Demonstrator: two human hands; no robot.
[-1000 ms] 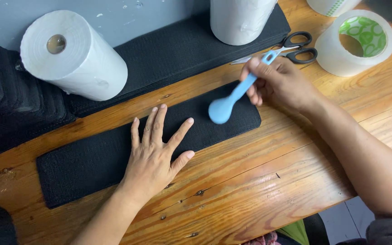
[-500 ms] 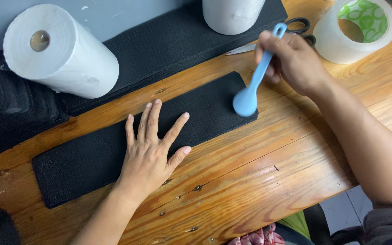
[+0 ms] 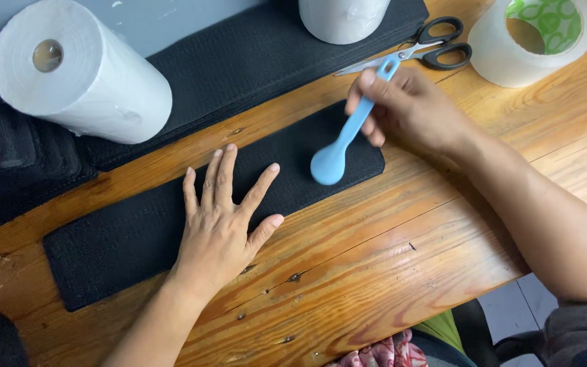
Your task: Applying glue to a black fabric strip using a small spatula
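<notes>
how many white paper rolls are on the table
2. One paper roll lies on its side at the top left, beside the black mats. The second roll stands at the top centre on those mats, cut off by the frame edge.

Near tabletop (image 3: 375,272) lies open for passage. Far side obstructed: paper roll (image 3: 83,75) at left, second roll (image 3: 341,17) centre, scissors (image 3: 436,47) and tape roll (image 3: 535,41) at right.

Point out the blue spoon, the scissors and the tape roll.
blue spoon (image 3: 328,165), head view, on its bowl.
scissors (image 3: 447,45), head view, on the black handles.
tape roll (image 3: 504,58), head view, on its outer wall.
</notes>
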